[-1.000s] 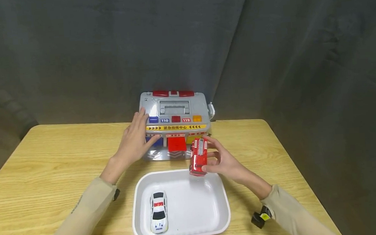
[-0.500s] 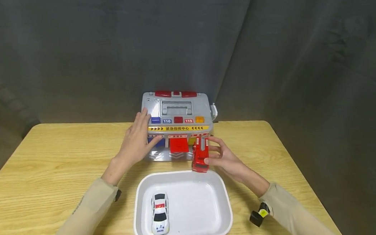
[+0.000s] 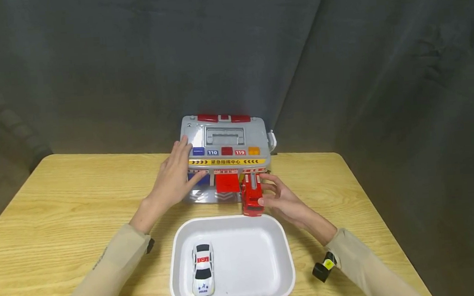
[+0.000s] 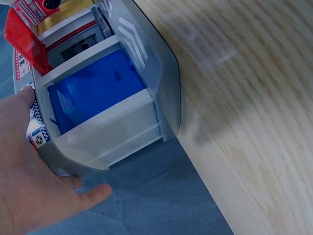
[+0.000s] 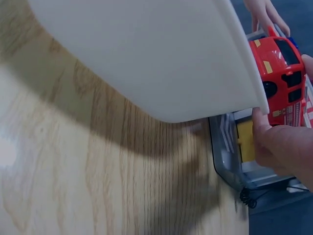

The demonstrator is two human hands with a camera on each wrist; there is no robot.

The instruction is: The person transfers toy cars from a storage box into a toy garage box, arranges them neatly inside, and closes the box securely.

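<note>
The red toy fire engine [image 3: 252, 194] is held in the right hand [image 3: 282, 199], thumb and fingers curled round its sides. A second ago it was carried tilted above the far rim of the white tray [image 3: 287, 271]; it has since been brought forward and down, and now lies level on the ramp before the right-hand bay of the toy emergency station [image 3: 225, 144], its front pointed at the yellow door [image 5: 246, 140]. From the right wrist view the engine [image 5: 281, 81] is seen just beyond the tray's edge [image 5: 195, 68], close above the grey apron. It is judged that the engine has been lined up with its bay and that little is left but to push it in.

The left hand [image 3: 173, 179] has stayed where it was, laid flat with straight fingers against the station's left end, the thumb near the blue door [image 4: 95, 90]; nothing is gripped, and the station appears to be steadied by it. The middle red door [image 3: 227, 183] stands open.

A white toy police car [image 3: 203, 270] lies in the tray's left part, on the wooden surface [image 3: 61, 213].
</note>
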